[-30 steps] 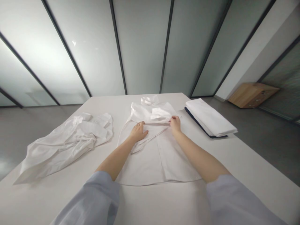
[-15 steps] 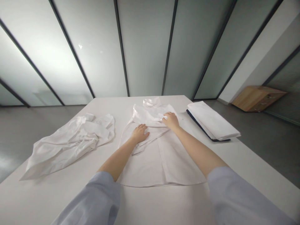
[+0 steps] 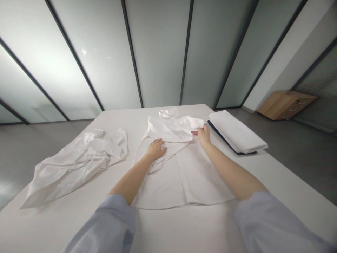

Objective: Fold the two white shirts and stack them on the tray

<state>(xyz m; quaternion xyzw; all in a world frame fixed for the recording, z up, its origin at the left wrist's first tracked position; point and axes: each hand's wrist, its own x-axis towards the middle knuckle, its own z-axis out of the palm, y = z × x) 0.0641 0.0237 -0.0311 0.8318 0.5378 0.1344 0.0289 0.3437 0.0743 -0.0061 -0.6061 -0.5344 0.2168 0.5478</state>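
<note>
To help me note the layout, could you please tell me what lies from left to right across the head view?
crumpled white garment → spread white shirt → folded white stack with navy edge → low wooden cabinet

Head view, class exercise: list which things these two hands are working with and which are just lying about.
Being worked on:
left hand; right hand; spread white shirt; its folded sleeve

Lying about:
crumpled white shirt; folded white stack with a navy edge; wooden cabinet on the floor
</note>
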